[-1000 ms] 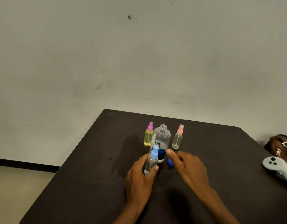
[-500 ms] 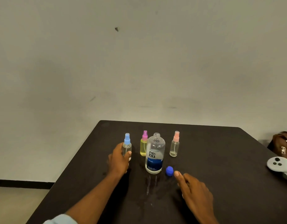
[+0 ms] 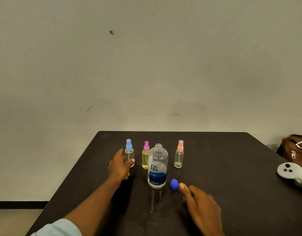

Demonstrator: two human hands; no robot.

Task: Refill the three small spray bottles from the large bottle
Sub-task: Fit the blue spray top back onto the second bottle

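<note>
Left hand (image 3: 120,167): your fingers curl round the blue-topped spray bottle (image 3: 129,151).
Right hand (image 3: 202,207): flat, fingers loose, holding nothing.
Large bottle (image 3: 157,167): uncapped, upright, cap (image 3: 174,184) beside it.

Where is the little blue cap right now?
In the head view, the blue cap lies on the black table, just right of the large bottle, close to a fingertip of the right hand.
</note>
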